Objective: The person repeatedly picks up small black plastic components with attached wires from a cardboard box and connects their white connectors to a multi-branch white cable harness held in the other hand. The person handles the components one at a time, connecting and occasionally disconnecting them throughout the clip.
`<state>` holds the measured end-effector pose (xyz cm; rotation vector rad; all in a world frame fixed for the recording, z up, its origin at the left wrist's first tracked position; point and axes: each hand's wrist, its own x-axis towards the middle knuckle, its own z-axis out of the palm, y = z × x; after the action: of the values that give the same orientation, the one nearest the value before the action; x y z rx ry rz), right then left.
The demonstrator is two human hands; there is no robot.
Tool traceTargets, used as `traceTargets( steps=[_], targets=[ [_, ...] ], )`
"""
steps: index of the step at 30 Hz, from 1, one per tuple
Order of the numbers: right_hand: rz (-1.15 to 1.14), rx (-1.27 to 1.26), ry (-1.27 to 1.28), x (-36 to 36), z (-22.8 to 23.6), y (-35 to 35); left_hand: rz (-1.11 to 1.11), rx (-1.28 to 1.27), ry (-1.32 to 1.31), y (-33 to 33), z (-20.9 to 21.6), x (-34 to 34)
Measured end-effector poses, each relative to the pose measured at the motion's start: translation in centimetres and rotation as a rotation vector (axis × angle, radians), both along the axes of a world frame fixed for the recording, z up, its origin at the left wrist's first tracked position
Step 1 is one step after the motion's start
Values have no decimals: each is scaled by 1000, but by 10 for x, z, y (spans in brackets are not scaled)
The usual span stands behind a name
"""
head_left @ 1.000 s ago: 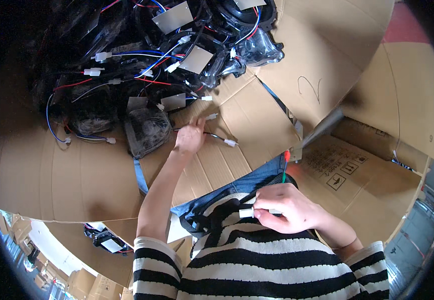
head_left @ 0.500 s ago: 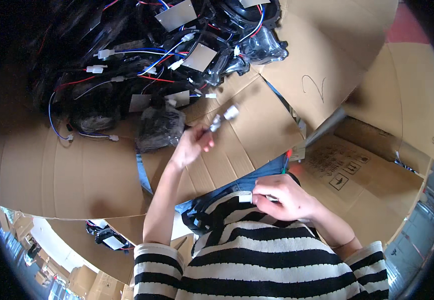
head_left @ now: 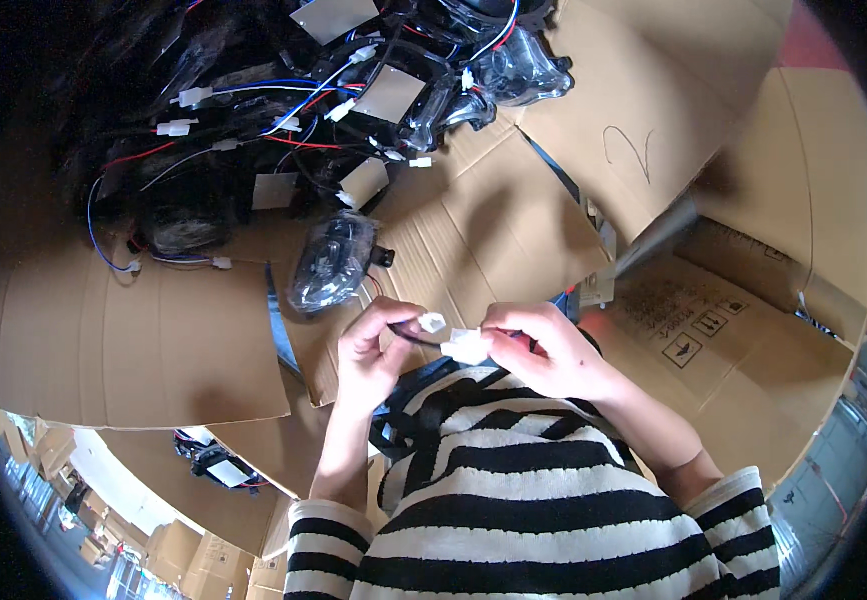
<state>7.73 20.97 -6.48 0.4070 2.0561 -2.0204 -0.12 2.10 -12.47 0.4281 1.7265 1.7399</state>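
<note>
Just in front of my body, my left hand (head_left: 374, 345) pinches a dark cable with a small white connector (head_left: 433, 323) at its fingertips. A second, larger white connector (head_left: 466, 347) lies at the fingertips of my right hand (head_left: 546, 352), and the dark cable runs from my left hand to it. My right fingers are closed on this connector; whether it is one piece or two joined cannot be made out. Beyond my left hand, a plastic-wrapped lamp (head_left: 334, 262) rests on the cardboard (head_left: 454, 240), with thin red wires running toward that hand.
Many black lamp units with white plugs and coloured wires (head_left: 289, 130) pile up at the far left. Cardboard flaps (head_left: 134, 350) surround me. An open box (head_left: 734, 310) stands at the right, and another lamp unit (head_left: 219, 465) lies in a box at lower left.
My left hand has come down and nearer my right hand, bringing the cable's connectors toward it. The wrapped lamp has turned and now shows more of its clear front. My right hand has risen slightly.
</note>
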Motion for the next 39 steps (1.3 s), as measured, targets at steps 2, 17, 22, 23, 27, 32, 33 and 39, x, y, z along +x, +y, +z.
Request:
traceTargets(
  steps=[2, 17, 22, 23, 27, 32, 33, 39],
  targets=[
    [59, -8, -86, -3, 5, 2, 31, -49, 193, 5, 4, 5],
    [-86, 302, -73, 7, -1, -9, 92, -220, 720, 16, 10, 19],
    [51, 388, -39, 13, -5, 10, -104, -410, 467, 14, 24, 19],
    [64, 397, -33, 16, -5, 17, -162, -458, 455, 15, 29, 16],
    [127, 258, -128, 27, 11, 33, -451, -460, 846, 10, 40, 7],
    [218, 282, 33, 38, 22, 33, -377, -498, 728, 17, 46, 5],
    [226, 238, 59, 39, 25, 32, -443, -496, 665, 15, 45, 5],
    [320, 123, -49, 35, 47, 23, -521, -283, 253, 21, 57, 5]
  ],
)
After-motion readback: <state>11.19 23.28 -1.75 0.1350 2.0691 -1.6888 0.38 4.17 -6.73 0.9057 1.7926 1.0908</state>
